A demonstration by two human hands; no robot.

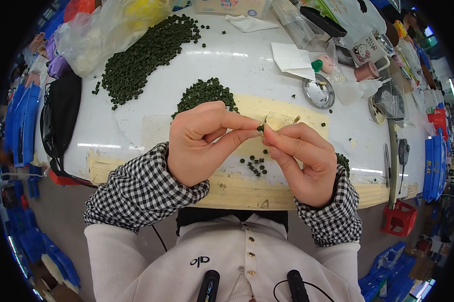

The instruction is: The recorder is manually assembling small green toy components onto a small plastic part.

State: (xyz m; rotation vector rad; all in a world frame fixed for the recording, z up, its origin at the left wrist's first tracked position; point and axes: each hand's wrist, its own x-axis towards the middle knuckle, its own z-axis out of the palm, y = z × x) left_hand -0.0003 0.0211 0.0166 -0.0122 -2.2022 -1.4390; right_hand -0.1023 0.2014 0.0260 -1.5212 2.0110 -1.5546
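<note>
Near the middle of the table, my left hand (199, 141) pinches a small dark green part (260, 129) between thumb and forefinger. My right hand (307, 158) meets it fingertip to fingertip, its fingers closed around something thin and mostly hidden. A pale tip of that thing shows above the right forefinger. Below the fingertips lie several loose dark green parts (256, 166) of the same spool-like kind. Just behind my left hand sits a small heap of green parts (207, 94).
A larger heap of green parts (141, 63) spreads at the far left beside a clear plastic bag (93, 43). A black bag (63, 116) hangs at the left edge. Rightward are a round metal lid (318, 91), a white cup (370, 49), tweezers (387, 163) and a screwdriver-like tool (403, 153).
</note>
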